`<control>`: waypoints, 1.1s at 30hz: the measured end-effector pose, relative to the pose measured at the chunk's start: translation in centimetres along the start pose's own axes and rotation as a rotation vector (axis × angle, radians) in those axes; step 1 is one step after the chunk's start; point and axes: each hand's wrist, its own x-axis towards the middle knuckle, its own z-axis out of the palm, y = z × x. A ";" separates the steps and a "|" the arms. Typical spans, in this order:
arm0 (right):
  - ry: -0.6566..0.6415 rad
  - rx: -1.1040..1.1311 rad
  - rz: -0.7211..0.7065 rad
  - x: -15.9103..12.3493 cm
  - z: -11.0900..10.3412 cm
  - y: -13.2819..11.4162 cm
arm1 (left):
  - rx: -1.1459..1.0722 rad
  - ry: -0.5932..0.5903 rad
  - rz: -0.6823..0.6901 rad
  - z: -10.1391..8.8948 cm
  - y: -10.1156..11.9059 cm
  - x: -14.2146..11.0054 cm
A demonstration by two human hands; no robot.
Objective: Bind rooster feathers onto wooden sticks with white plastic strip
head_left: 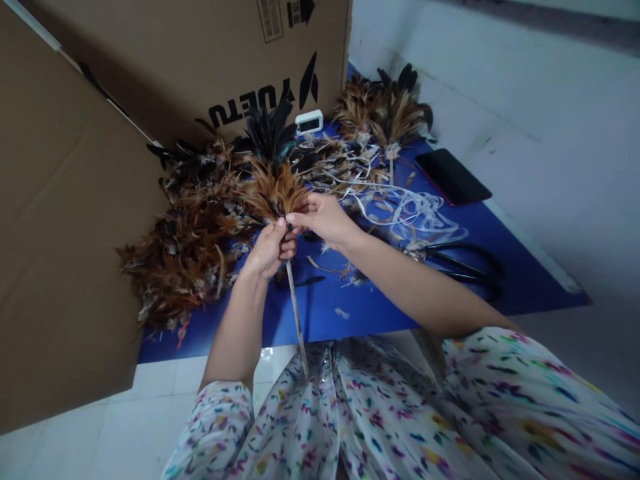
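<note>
My left hand [273,248] is closed around a thin wooden stick [297,313] that slants down toward my lap. The stick's top carries a tuft of brown and black feathers [273,190]. My right hand [320,217] pinches the base of that tuft, just above my left hand, fingers pressed together on the feathers. Both hands are over a blue table surface [370,307].
A big heap of loose brown feathers [185,247] lies left on the table. White ribbon [405,210] is tangled in the middle, black scissors [465,267] and a dark phone [453,177] lie right. Finished feather tufts [387,113] and cardboard boxes [200,53] stand behind.
</note>
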 end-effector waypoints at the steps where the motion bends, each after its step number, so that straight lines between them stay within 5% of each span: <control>1: 0.013 -0.022 -0.019 0.2 0.0 0.3 | 0.003 -0.013 -0.012 0.1 0.0 -0.1; 11: 0.074 -0.284 -0.218 1.2 -1.2 2.3 | 0.032 -0.030 -0.058 0.1 0.2 -0.5; 21: 0.030 -0.349 -0.242 0.0 -1.7 1.3 | 0.052 -0.212 -0.071 -0.1 0.0 -0.2; 25: -0.015 -0.566 -0.261 0.8 -5.3 -0.5 | 0.003 -0.204 -0.058 -0.4 0.2 -0.2; 29: 0.287 -1.168 -0.288 3.3 -10.7 -1.6 | -0.059 -0.168 -0.019 -1.1 0.4 0.1; 33: 0.261 -1.563 -0.198 5.5 -14.1 -0.7 | -0.088 -0.143 0.007 -1.6 0.2 0.3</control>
